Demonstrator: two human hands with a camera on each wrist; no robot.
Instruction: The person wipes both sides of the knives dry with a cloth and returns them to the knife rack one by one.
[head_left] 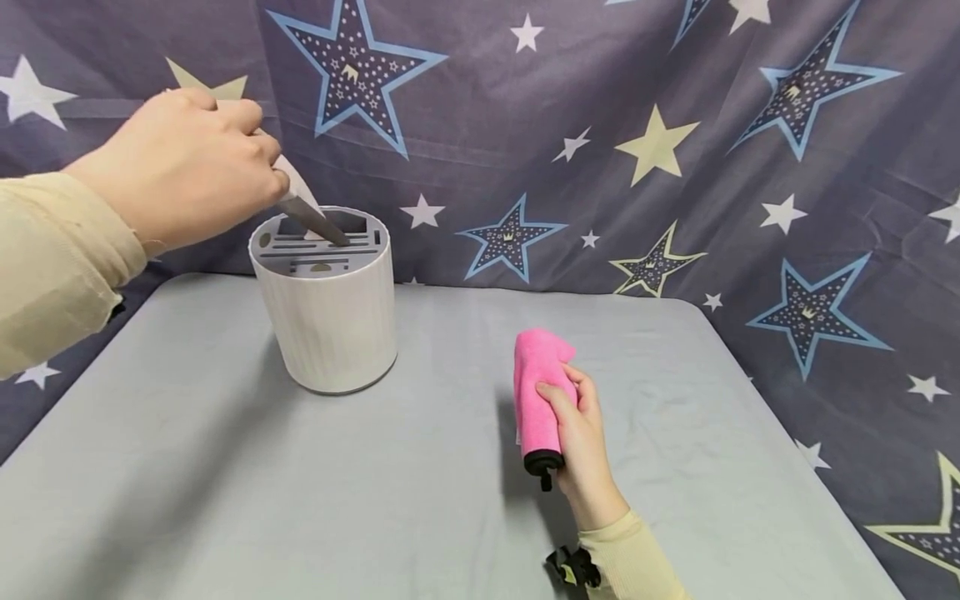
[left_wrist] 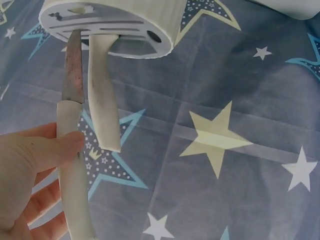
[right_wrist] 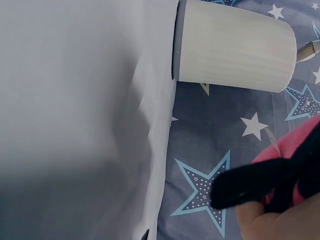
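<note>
1. Knife (left_wrist: pixel 69 115) sits at ten o'clock in your head view, blade tip at the slotted top of the white block (head_left: pixel 330 325), which stands at nine; your left hand (head_left: pixel 187 167) pinches the handle (left_wrist: pixel 76 195).
2. It looks light and stiff, its handle smooth; hold there, off the blade (left_wrist: pixel 74 72).
3. Pink roll (head_left: pixel 536 400), five o'clock, seems soft; your right hand (head_left: pixel 588 450) clamps fingers and thumb round its middle.

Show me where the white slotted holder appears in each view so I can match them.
Head: white slotted holder, standing left of centre.
Left wrist: at the top edge, left of centre, partly cut off.
Right wrist: at the top right, turned sideways in the picture.
Shared landmark: star-printed cloth behind it.
</note>
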